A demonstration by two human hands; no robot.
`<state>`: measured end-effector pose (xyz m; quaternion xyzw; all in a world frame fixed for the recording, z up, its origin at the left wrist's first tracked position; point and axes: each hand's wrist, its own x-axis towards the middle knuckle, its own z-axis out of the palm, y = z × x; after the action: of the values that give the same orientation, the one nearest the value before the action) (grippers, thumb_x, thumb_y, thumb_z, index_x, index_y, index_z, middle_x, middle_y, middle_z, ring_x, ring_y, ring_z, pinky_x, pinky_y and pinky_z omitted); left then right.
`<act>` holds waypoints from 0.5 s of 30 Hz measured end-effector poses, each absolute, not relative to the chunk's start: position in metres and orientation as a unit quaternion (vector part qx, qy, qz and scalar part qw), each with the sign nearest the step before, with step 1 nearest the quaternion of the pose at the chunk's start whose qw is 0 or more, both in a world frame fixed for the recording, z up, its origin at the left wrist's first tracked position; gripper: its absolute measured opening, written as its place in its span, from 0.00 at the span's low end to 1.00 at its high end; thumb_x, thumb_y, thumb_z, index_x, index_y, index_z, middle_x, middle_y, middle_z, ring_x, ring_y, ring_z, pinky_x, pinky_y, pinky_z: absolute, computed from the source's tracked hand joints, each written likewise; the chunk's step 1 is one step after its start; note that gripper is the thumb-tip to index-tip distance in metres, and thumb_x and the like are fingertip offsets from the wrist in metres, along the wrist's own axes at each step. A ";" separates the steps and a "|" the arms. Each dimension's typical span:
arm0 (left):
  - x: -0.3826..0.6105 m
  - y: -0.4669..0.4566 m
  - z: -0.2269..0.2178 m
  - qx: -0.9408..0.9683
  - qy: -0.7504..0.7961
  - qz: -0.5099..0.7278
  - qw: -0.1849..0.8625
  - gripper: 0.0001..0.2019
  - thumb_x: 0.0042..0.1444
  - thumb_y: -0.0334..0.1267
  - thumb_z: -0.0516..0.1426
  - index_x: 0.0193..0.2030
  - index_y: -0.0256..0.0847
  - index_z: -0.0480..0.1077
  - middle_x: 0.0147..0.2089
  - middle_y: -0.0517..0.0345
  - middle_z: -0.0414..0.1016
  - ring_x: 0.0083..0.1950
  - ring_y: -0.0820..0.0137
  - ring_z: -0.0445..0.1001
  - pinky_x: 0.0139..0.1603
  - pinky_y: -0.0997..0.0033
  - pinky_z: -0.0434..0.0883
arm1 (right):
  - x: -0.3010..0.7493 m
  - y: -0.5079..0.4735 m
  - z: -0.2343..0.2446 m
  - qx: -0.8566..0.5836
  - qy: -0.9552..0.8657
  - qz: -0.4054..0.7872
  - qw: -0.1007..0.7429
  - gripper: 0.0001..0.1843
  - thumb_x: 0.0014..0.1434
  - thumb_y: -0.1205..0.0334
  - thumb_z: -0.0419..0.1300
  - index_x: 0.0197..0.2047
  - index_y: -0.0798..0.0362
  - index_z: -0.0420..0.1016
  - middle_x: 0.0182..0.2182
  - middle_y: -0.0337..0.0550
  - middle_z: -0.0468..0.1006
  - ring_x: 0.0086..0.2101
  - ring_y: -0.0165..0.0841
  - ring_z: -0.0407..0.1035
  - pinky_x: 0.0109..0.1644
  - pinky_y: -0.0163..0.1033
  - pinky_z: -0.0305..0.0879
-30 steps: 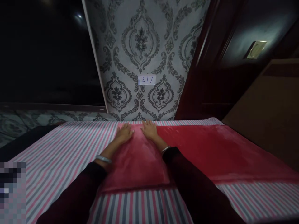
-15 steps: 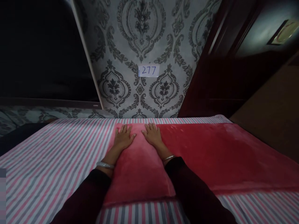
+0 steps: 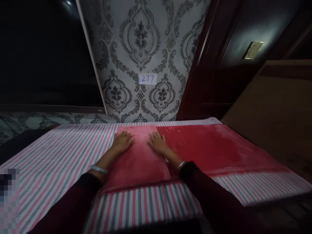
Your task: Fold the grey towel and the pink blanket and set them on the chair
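Observation:
A red plush cloth [image 3: 197, 149] lies spread on a striped sheet, its left part folded over into a lighter, doubled panel [image 3: 138, 169]. My left hand [image 3: 122, 142] rests palm down near the far left corner of that panel, fingers slightly bent and apart. Beside the panel's right edge, my right hand [image 3: 158, 143] also presses down with its fingers spread. Neither hand grips anything. A bangle circles each wrist, and dark sleeves cover my forearms.
The pink, white and grey striped sheet [image 3: 70, 152] covers the surface underneath. Beyond it is a patterned wall with a paper label [image 3: 147, 78] reading 277. A dark screen [image 3: 46, 58] hangs at left. A dark red door [image 3: 219, 74] and a brown cardboard panel [image 3: 275, 110] stand at right.
Both hands have slid slightly back from the cloth's far edge towards me, staying flat on the folded panel. The camera view has shifted, showing more of the right side and the near edge.

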<state>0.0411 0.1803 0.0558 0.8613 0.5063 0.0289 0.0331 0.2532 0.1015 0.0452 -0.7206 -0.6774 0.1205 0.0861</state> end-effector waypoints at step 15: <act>0.002 0.095 0.020 0.872 0.469 0.124 0.060 0.28 0.66 0.43 0.55 0.72 0.43 0.63 0.77 0.43 0.54 0.79 0.49 0.48 0.75 0.37 0.46 | 0.259 0.014 0.009 -0.692 -0.706 0.088 0.123 0.31 0.73 0.51 0.48 0.75 0.46 0.55 0.76 0.44 0.48 0.73 0.43 0.41 0.73 0.54 0.45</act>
<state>0.0020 0.0947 0.0200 0.8725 0.4688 0.1245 0.0600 0.2593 0.0138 0.0094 -0.6919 -0.7059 0.0884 0.1227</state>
